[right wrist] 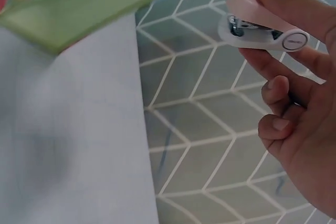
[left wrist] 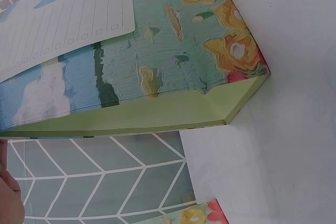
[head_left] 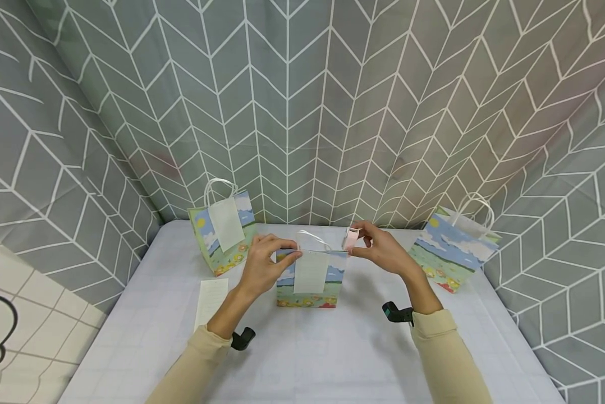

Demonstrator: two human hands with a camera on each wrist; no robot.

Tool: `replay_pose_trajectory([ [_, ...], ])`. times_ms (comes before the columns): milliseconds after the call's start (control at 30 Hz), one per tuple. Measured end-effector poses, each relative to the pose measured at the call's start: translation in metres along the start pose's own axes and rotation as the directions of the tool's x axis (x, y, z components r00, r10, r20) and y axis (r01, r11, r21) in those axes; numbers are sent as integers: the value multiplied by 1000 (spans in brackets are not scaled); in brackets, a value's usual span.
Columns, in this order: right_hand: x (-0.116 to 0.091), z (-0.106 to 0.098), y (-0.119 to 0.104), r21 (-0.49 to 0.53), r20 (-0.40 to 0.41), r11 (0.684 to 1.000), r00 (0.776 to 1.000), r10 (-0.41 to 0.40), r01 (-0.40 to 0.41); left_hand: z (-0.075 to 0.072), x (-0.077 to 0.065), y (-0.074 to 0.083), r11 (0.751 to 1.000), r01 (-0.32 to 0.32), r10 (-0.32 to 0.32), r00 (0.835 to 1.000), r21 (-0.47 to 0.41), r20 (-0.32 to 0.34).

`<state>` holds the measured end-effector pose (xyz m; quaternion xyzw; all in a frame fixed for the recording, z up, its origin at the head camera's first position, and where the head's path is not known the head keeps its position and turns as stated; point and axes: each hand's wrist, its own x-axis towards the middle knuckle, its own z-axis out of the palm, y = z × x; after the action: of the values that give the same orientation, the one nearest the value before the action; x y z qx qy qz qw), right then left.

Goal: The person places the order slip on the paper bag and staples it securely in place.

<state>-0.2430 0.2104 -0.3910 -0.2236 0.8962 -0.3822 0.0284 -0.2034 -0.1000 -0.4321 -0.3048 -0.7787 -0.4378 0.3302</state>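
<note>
Paper bag (head_left: 310, 300), painted with sky, clouds and flowers, is upright at the middle of the table (head_left: 333, 348), between the person's two hands. The left hand (head_left: 267, 259) pinches its top edge near the upper left corner, thumb in front. The right hand (head_left: 383, 247) grips a small pink and white stapler (head_left: 351, 238) just beside the bag's upper right corner, thumb on the pink top and a finger beneath the white base. In the right wrist view the stapler's mouth gapes and two other fingers curl in toward the palm. Whether the right thumb touches the bag, I cannot tell.

A white lined card (head_left: 310, 272) with a row of little squares lies against the bag's front; a white handle (head_left: 319, 238) shows above the rim. The bag's side panel is pale green.

Farther out, a second bag (head_left: 229, 259) with a card on its front stands at the back left, and a third bag (head_left: 449, 252) at the back right. A lined sheet (head_left: 211, 297) lies on the table near the left forearm. Behind everything hangs a grey curtain (head_left: 307, 112) with white chevron lines.
</note>
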Motion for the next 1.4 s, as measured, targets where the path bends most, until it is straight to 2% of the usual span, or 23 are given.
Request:
replay_pose_trajectory([
  [367,16,13,-37,25,-93,993,989,-111,114,0,0,1,1000,23,-23,1000,-10,9],
  [700,17,19,-63,58,-72,978,978,-195,199,0,0,2,1000,27,-27,1000,13,12],
  [867,16,23,-72,43,-63,975,974,-216,219,0,0,1,999,37,-38,999,16,21],
  [1400,9,29,-87,-11,-29,961,961,-275,275,-1,2,2,998,16,-16,1000,57,7],
])
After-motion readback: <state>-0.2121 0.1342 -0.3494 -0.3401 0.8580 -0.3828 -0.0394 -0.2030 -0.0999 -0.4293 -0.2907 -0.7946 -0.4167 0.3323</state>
